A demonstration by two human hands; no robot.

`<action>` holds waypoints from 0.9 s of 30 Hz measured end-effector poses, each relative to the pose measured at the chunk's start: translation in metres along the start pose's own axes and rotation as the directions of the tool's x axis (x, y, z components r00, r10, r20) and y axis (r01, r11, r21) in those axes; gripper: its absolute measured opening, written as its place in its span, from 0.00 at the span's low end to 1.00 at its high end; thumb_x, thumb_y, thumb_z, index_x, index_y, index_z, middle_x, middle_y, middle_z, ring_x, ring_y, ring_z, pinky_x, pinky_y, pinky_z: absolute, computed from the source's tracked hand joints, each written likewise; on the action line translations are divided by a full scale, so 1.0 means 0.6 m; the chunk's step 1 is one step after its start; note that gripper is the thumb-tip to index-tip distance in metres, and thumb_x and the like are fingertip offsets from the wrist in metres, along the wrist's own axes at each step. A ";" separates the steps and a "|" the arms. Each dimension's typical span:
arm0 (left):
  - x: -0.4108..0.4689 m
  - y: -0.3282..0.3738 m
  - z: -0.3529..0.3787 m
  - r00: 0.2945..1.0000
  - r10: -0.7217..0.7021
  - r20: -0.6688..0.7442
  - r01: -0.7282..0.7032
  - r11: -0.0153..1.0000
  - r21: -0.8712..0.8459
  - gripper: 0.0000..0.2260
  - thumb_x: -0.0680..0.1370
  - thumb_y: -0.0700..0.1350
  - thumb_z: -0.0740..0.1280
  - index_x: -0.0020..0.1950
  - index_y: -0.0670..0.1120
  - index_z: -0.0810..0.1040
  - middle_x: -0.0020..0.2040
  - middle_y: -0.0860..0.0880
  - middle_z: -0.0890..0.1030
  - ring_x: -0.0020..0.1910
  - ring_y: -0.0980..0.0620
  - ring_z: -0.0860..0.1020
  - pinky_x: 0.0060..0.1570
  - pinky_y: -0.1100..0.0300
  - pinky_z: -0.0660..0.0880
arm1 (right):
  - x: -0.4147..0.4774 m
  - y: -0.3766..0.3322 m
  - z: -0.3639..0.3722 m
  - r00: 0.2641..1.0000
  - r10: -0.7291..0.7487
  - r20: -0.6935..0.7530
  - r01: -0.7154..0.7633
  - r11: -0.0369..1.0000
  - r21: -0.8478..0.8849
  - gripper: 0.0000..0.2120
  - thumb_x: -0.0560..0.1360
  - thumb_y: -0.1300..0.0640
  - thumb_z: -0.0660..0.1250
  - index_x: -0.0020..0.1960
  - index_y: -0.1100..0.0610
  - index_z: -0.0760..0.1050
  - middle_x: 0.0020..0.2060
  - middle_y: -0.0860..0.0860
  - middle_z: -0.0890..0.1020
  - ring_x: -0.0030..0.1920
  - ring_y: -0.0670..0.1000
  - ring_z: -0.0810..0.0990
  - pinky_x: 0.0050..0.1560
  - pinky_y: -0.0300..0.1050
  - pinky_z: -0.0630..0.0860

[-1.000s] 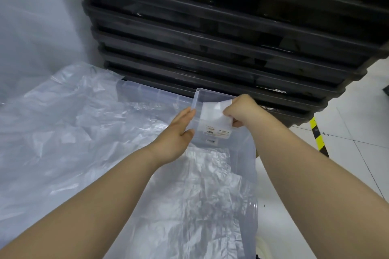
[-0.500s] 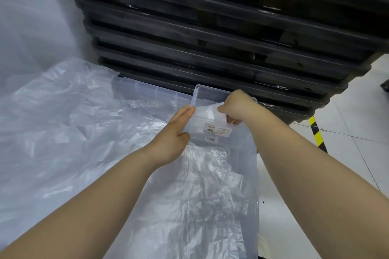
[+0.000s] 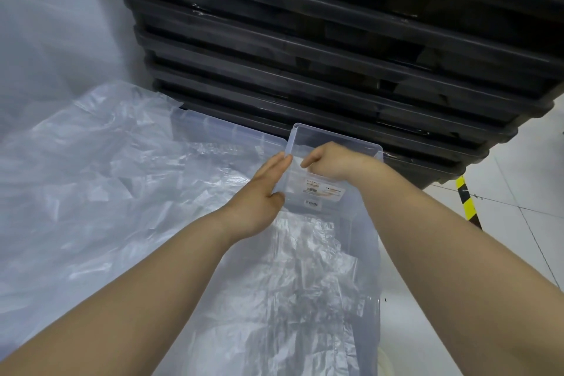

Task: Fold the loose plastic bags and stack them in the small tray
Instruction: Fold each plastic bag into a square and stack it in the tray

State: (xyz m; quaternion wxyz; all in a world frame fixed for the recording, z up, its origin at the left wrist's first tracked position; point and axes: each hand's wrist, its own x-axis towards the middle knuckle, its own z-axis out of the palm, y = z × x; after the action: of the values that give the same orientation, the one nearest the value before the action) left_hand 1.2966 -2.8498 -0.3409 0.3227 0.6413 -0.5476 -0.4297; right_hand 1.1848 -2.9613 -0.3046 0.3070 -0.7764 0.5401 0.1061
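Note:
A small clear plastic tray (image 3: 335,139) with a white label sits at the far end of a large clear bin (image 3: 366,253). My left hand (image 3: 264,189) lies flat with straight fingers against the tray's left wall. My right hand (image 3: 331,160) reaches down inside the tray with curled fingers, pressing a folded white plastic bag (image 3: 297,178) into it; the fingertips are hidden. Loose crumpled plastic bags (image 3: 305,284) fill the large bin below the tray.
A wide sheet of clear crumpled plastic (image 3: 91,192) covers the floor at left. A tall stack of black trays (image 3: 335,55) stands right behind the bin. White floor tiles (image 3: 518,192) with a yellow-black tape strip (image 3: 467,198) lie at right.
My right hand has sunk deeper into the small tray, pushing the folded bag down. My left hand stays flat on the tray's side. The view has shifted slightly.

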 end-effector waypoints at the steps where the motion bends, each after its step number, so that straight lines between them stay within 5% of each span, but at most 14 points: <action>1: 0.001 0.002 0.000 1.000 0.000 0.003 0.000 1.000 0.004 0.26 0.81 0.36 0.54 0.75 0.54 0.51 0.75 0.60 0.48 0.73 0.61 0.52 0.48 0.84 0.52 | 0.001 -0.001 -0.002 1.000 0.004 0.013 -0.005 1.000 0.013 0.15 0.78 0.62 0.59 0.63 0.54 0.74 0.65 0.50 0.73 0.62 0.50 0.72 0.57 0.40 0.67; 5: -0.025 0.013 -0.012 1.000 0.011 -0.006 -0.011 0.997 0.077 0.24 0.81 0.41 0.57 0.75 0.53 0.54 0.75 0.57 0.52 0.71 0.60 0.56 0.51 0.78 0.52 | -0.028 -0.004 -0.010 0.987 -0.013 -0.162 0.043 0.983 0.181 0.12 0.79 0.62 0.58 0.58 0.60 0.76 0.55 0.54 0.80 0.52 0.52 0.78 0.49 0.42 0.73; 9: -0.105 0.002 -0.035 0.996 0.084 -0.036 -0.063 0.917 0.393 0.19 0.80 0.46 0.59 0.71 0.53 0.64 0.72 0.56 0.63 0.68 0.58 0.64 0.53 0.74 0.57 | -0.128 0.005 0.025 0.890 -0.152 -0.431 0.223 0.968 0.118 0.11 0.78 0.59 0.60 0.57 0.56 0.77 0.46 0.46 0.78 0.49 0.48 0.77 0.50 0.40 0.73; 12: -0.182 -0.021 -0.040 0.995 0.043 0.092 -0.091 0.784 0.614 0.19 0.79 0.52 0.59 0.71 0.55 0.64 0.72 0.58 0.63 0.69 0.59 0.63 0.61 0.71 0.58 | -0.216 0.020 0.097 0.913 -0.332 -0.236 0.328 0.943 -0.055 0.13 0.77 0.56 0.62 0.61 0.55 0.75 0.55 0.49 0.79 0.56 0.48 0.76 0.57 0.37 0.68; 15: -0.243 -0.053 -0.022 0.977 -0.036 0.209 -0.131 0.674 0.727 0.26 0.78 0.58 0.59 0.74 0.56 0.57 0.76 0.55 0.53 0.73 0.57 0.55 0.68 0.67 0.53 | -0.265 0.030 0.168 0.920 -0.389 0.049 0.391 0.900 -0.194 0.22 0.77 0.50 0.62 0.69 0.51 0.66 0.67 0.47 0.70 0.66 0.47 0.68 0.62 0.35 0.60; 18: -0.285 -0.078 -0.001 0.965 -0.046 0.257 -0.168 0.644 0.746 0.37 0.69 0.70 0.52 0.75 0.55 0.55 0.76 0.53 0.50 0.74 0.55 0.54 0.69 0.64 0.52 | -0.292 0.032 0.212 0.892 -0.412 0.187 0.450 0.853 -0.265 0.31 0.74 0.46 0.65 0.73 0.51 0.58 0.73 0.47 0.61 0.71 0.48 0.60 0.68 0.38 0.57; 20: -0.294 -0.089 0.002 0.952 -0.017 0.306 -0.238 0.590 0.772 0.40 0.63 0.69 0.49 0.70 0.51 0.67 0.72 0.47 0.66 0.69 0.51 0.68 0.65 0.59 0.64 | -0.304 0.035 0.232 0.886 -0.424 0.186 0.462 0.840 -0.285 0.33 0.74 0.45 0.65 0.74 0.52 0.57 0.75 0.48 0.53 0.74 0.47 0.53 0.70 0.39 0.54; 22: -0.294 -0.104 -0.002 0.950 0.034 0.309 -0.280 0.526 0.803 0.31 0.64 0.65 0.52 0.56 0.51 0.81 0.56 0.49 0.81 0.52 0.51 0.81 0.47 0.61 0.77 | -0.306 0.045 0.246 0.885 -0.447 0.134 0.464 0.820 -0.336 0.30 0.75 0.46 0.63 0.73 0.53 0.57 0.75 0.48 0.51 0.74 0.46 0.50 0.70 0.38 0.53; 24: -0.291 -0.101 0.000 0.946 0.109 0.304 -0.315 0.512 0.799 0.27 0.66 0.64 0.53 0.51 0.50 0.82 0.50 0.51 0.83 0.47 0.53 0.82 0.41 0.63 0.78 | -0.307 0.050 0.253 0.893 -0.445 0.070 0.441 0.835 -0.329 0.24 0.77 0.49 0.60 0.71 0.55 0.62 0.75 0.49 0.55 0.73 0.46 0.55 0.67 0.39 0.60; 26: -0.284 -0.091 0.003 0.949 0.135 0.286 -0.308 0.596 0.742 0.28 0.72 0.63 0.55 0.62 0.48 0.76 0.60 0.50 0.77 0.58 0.51 0.77 0.52 0.61 0.74 | -0.302 0.048 0.256 0.868 -0.496 -0.014 0.458 0.813 -0.360 0.16 0.75 0.53 0.58 0.59 0.57 0.76 0.67 0.52 0.71 0.65 0.48 0.72 0.55 0.38 0.73; 27: -0.278 -0.094 0.007 0.951 0.134 0.279 -0.305 0.557 0.772 0.29 0.74 0.64 0.55 0.69 0.49 0.69 0.66 0.52 0.71 0.64 0.52 0.71 0.59 0.61 0.68 | -0.302 0.045 0.252 0.876 -0.483 -0.015 0.451 0.828 -0.332 0.16 0.72 0.53 0.56 0.49 0.55 0.81 0.58 0.51 0.80 0.55 0.48 0.80 0.44 0.35 0.76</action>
State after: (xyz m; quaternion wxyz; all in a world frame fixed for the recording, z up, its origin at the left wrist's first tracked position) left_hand 1.3115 -2.6752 -0.3594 -0.0058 0.6000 -0.7860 -0.1490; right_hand 1.1142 -2.7380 -0.3435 0.1671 -0.9282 0.3239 0.0751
